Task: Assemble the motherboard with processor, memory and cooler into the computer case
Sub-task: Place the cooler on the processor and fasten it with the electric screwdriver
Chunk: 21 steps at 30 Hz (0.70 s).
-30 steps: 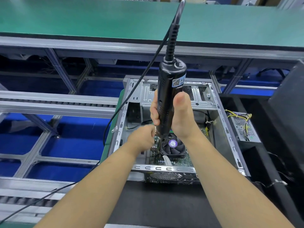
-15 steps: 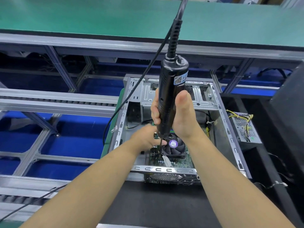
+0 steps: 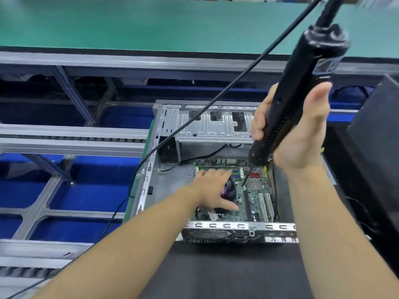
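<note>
Since the earlier frame my right hand (image 3: 302, 134) has swung the long black corded electric screwdriver (image 3: 302, 87) rightward, fingers (image 3: 258, 126) wrapped tight round its barrel, bit tip (image 3: 244, 184) near the board. My left hand (image 3: 212, 188) lies with fingers spread and loose, gripping nothing, over the black cooler fan (image 3: 230, 189). A slanted bit could skate off and gouge traces. Green, densely populated, the motherboard (image 3: 257, 199) lies flat inside the open grey steel computer case (image 3: 151, 169) on the bench (image 3: 216, 268).
</note>
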Available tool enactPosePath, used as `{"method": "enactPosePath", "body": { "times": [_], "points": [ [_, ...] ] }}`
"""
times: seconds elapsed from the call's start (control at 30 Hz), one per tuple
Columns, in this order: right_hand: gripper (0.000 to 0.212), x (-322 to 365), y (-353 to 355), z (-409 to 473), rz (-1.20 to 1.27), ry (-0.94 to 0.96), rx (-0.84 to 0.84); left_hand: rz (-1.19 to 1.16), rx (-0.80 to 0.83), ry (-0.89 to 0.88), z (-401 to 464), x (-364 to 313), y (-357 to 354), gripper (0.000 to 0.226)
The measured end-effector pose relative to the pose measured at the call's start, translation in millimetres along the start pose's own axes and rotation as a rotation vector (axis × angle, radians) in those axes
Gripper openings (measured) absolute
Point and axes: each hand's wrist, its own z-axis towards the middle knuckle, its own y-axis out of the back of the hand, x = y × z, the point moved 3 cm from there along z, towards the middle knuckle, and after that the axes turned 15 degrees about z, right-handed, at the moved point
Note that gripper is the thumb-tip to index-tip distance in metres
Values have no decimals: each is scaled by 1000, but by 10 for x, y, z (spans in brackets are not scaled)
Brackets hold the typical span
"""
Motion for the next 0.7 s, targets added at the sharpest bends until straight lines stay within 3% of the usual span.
{"method": "enactPosePath", "body": {
  "times": [0.07, 0.4, 0.7],
  "points": [
    [74, 1, 111, -28, 8, -14, -43, 79, 76, 38, 63, -148, -29, 117],
    [80, -106, 366, -65, 10, 35, -124, 233, 207, 102, 126, -281, 29, 111],
    [72, -127, 405, -26, 10, -24, -97, 295, 263, 115, 135, -303, 42, 112]
  ]
}}
